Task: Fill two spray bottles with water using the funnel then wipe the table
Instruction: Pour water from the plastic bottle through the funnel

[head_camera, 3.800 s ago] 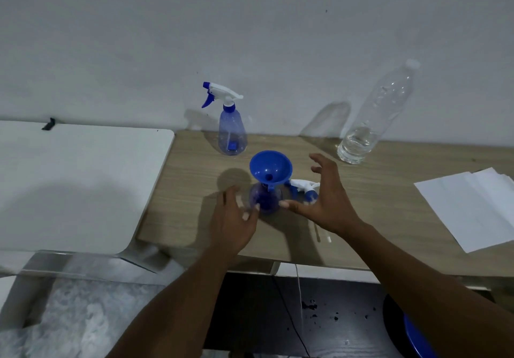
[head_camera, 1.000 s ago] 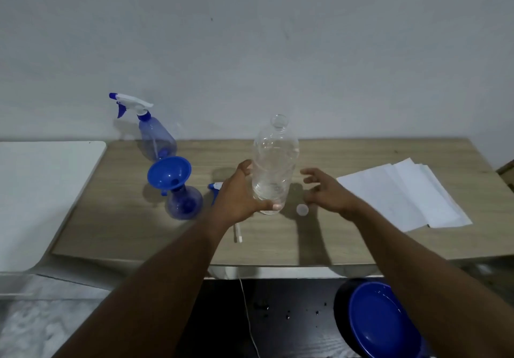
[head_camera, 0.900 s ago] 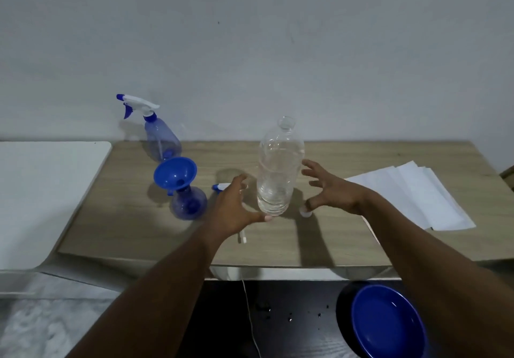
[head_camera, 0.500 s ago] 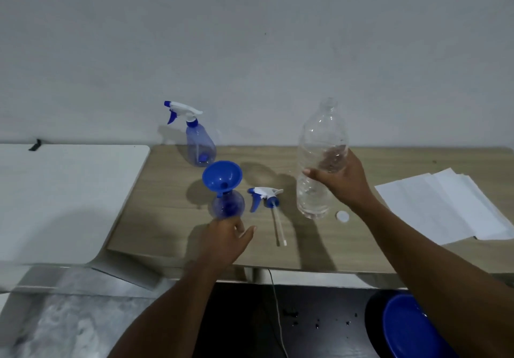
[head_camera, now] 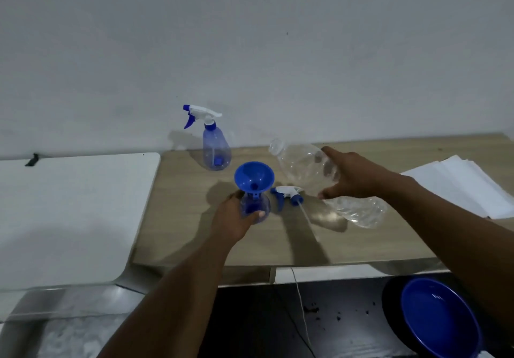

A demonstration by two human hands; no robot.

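A blue funnel point(head_camera: 254, 175) sits in the neck of an uncapped blue spray bottle point(head_camera: 257, 207) on the wooden table point(head_camera: 194, 218). My left hand point(head_camera: 232, 218) is wrapped around that bottle. My right hand point(head_camera: 353, 175) holds a clear water bottle point(head_camera: 303, 162) tilted, with its open mouth up and to the right of the funnel; a little water lies in its low end. The removed sprayer head point(head_camera: 286, 193) lies between the two bottles. A second spray bottle point(head_camera: 214, 146) with its sprayer on stands at the back by the wall.
White paper sheets point(head_camera: 467, 187) lie on the table's right side. A white table point(head_camera: 69, 213) adjoins on the left. A blue bowl point(head_camera: 439, 318) sits low at the bottom right, below the table edge. A wall rises right behind the table.
My right hand lifted the water bottle off the table and tipped it toward the funnel. My left hand closed around the funnel bottle. The bottle cap is no longer visible.
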